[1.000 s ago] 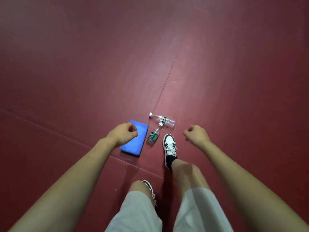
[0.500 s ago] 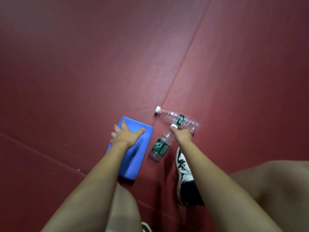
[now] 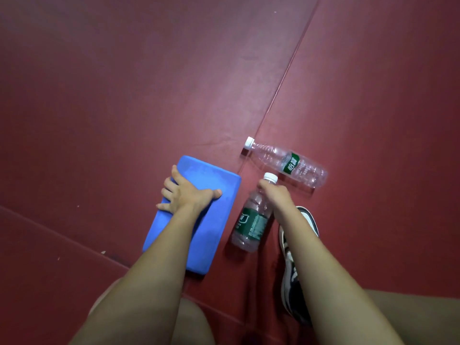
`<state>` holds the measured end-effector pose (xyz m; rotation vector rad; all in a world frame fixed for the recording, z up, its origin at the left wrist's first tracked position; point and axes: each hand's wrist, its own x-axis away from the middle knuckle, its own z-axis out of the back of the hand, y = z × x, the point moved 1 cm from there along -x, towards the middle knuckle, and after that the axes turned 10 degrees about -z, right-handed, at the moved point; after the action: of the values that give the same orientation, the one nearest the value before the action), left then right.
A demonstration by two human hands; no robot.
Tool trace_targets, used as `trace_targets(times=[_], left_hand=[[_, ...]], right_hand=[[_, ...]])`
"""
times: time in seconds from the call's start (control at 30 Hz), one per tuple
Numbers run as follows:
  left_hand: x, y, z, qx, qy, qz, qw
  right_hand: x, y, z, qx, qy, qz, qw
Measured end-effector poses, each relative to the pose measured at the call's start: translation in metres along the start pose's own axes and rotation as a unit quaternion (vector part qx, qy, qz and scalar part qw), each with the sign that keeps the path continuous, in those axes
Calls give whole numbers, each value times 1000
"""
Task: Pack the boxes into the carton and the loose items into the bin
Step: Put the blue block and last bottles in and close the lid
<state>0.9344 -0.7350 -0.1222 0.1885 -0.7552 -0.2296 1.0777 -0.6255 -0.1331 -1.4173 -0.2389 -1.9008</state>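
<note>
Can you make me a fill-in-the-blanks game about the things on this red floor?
1. The left hand grips a ____ foam block.
2. The right hand holds the nearer bottle, one of ____ bottles here.
3. The farther bottle has a ____ cap.
Missing words: blue, two, white.

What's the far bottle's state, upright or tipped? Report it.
Tipped: the far bottle lies on its side on the red floor, its white cap pointing toward the picture's left.
</note>
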Motion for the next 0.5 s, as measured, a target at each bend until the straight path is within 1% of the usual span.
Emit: trace_targets(times=[0.03,0.07,0.1,0.13,0.2,0.3,0.4,0.5], left_hand=[[0,-1,1,-3,-4,0,1000],[-1,-2,3,-6,-10,-5,1000],[-2,-3,5,-7,-17,-12,1000],[-3,-6,8,-5,-23,-19,1000],[-6,-15,14,11,-25,-28,999],[-17,-35,18,72,-57,-16,996],[-17,-49,17,144,-97,2,985],[-19,-54,11,197,-92,16,976]], right_hand=[[13,-5,7,23,-11,21,999],[26,-14,13,65,-8,63,996],[36,-27,17,125,16,122,985],[43,-43,20,195,59,180,962],[47,-83,14,333,148,265,893],[27,-132,-18,483,181,291,806],[6,-147,-47,597,181,302,721],[-12,-142,-56,663,173,289,669]])
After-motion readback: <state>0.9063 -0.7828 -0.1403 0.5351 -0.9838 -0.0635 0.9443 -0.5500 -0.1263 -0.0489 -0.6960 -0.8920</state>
